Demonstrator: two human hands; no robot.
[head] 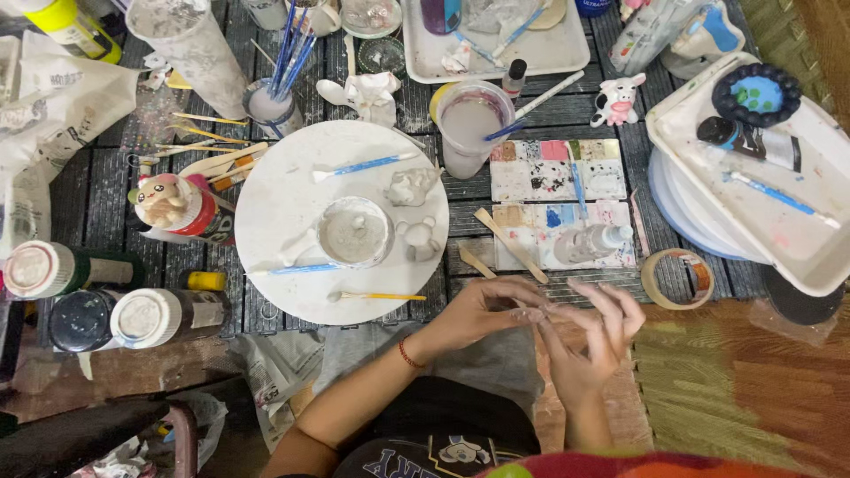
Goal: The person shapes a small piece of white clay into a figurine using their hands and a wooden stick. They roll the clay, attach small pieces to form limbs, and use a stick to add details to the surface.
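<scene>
1. Small pale piece (529, 313), hard to make out, sits pinched between both hands just below the paint palette (560, 204).
2. Left hand (482, 312) grips it; right hand (593, 332) touches it, fingers spread.
3. White-capped bottles (142, 317) lie far left of the palette.

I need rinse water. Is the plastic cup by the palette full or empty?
Nearly full: cloudy water fills the cup, with a brush resting in it.

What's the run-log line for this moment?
left hand: pinching small pale piece | right hand: fingers touching same piece | nearby: white round board, paint palette
</scene>
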